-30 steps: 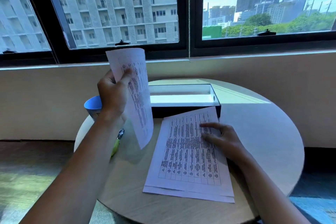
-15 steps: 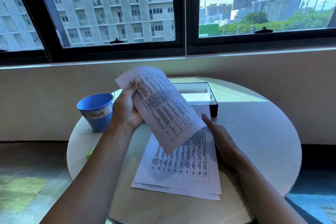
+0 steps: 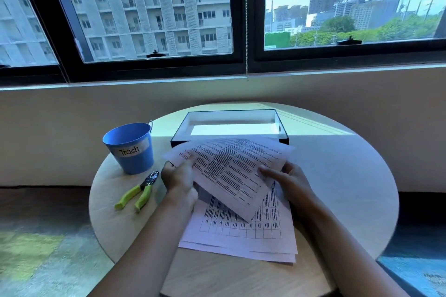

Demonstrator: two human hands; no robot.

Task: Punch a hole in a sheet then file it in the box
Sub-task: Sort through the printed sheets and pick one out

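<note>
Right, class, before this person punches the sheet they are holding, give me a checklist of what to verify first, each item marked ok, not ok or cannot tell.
1. Is the sheet off the stack: ok; the left hand and right hand hold it above the stack.
2. Is the hole punch in reach: ok; it lies on the table beside the left hand.
3. Is a hand free for the hole punch: not ok; both hold the sheet.
4. Is the box open: ok; no lid on it, just behind the sheet.
5. Is only one sheet held: cannot tell.
</note>
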